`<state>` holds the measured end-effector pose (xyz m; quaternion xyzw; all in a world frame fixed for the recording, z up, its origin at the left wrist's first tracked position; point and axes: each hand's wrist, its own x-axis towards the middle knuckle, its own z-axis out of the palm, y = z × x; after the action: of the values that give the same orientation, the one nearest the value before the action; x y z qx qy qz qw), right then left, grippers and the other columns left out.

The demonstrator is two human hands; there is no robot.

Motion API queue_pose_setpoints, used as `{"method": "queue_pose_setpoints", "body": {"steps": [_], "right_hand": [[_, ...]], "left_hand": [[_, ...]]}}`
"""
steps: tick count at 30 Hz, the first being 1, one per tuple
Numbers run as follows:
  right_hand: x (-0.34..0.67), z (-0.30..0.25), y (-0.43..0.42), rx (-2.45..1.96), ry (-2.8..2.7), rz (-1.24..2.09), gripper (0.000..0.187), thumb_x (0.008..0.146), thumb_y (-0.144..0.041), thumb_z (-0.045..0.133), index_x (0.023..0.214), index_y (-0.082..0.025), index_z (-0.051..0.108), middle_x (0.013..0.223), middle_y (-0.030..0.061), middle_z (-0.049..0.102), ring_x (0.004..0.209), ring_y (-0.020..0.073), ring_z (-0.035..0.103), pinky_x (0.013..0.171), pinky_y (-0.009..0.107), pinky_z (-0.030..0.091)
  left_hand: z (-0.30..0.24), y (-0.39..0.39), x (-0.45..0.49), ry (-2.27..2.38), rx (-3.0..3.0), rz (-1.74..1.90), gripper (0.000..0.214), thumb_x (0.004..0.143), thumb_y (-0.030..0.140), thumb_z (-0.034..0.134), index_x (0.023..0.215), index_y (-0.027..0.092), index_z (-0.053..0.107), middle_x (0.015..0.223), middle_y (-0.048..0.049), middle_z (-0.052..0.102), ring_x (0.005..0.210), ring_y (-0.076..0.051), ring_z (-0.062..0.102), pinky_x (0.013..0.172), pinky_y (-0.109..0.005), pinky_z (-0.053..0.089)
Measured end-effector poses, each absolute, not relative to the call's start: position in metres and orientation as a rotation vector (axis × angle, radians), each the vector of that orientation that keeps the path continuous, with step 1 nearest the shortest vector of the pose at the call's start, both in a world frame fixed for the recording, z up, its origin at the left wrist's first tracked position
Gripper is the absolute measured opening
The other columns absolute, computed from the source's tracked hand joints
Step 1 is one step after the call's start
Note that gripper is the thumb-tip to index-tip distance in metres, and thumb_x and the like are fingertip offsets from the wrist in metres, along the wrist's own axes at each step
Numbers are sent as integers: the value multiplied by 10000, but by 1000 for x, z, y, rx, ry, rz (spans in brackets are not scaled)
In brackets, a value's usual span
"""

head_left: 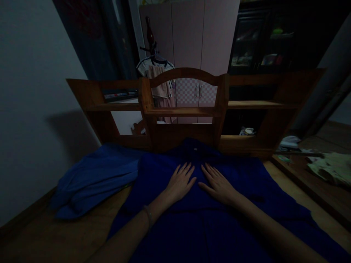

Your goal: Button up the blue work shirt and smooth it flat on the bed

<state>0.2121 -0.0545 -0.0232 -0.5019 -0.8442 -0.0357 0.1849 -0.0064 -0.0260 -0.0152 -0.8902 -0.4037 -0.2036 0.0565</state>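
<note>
A dark blue garment (181,230) lies spread over a wooden surface, its collar end toward the shelf, with a small pale label there. My left hand (180,182) rests flat on its upper part, fingers stretched out and a bracelet round the wrist. Beside it, my right hand (218,184) also lies palm down on the cloth with its fingers apart. Neither hand grips anything. To the left is a lighter blue cloth (101,179), loosely rumpled, its upper right side meeting the garment.
A wooden shelf unit (186,111) stands along the far edge of the surface. Behind it are a pink wardrobe (189,36), clothes on a hanger (160,78) and a dark glass-fronted cabinet (255,44). A wall (33,128) closes off the left. The room is dim.
</note>
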Motion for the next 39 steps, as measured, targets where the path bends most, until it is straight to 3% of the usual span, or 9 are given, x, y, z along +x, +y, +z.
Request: {"method": "queue_pose_setpoints", "body": {"steps": [39], "right_hand": [[210,-21,-57,-1432,-2386,-148,641,936,-565,287,1466,-217,194,1511,91,166,1377,259,180,1117,461,218]], "left_hand": [[-18,-28,-7,-1204,-2699,-631,501,959,439,213,1384,220,366,1457,-57,361,1373,-215,251,1129,-453,189]]}}
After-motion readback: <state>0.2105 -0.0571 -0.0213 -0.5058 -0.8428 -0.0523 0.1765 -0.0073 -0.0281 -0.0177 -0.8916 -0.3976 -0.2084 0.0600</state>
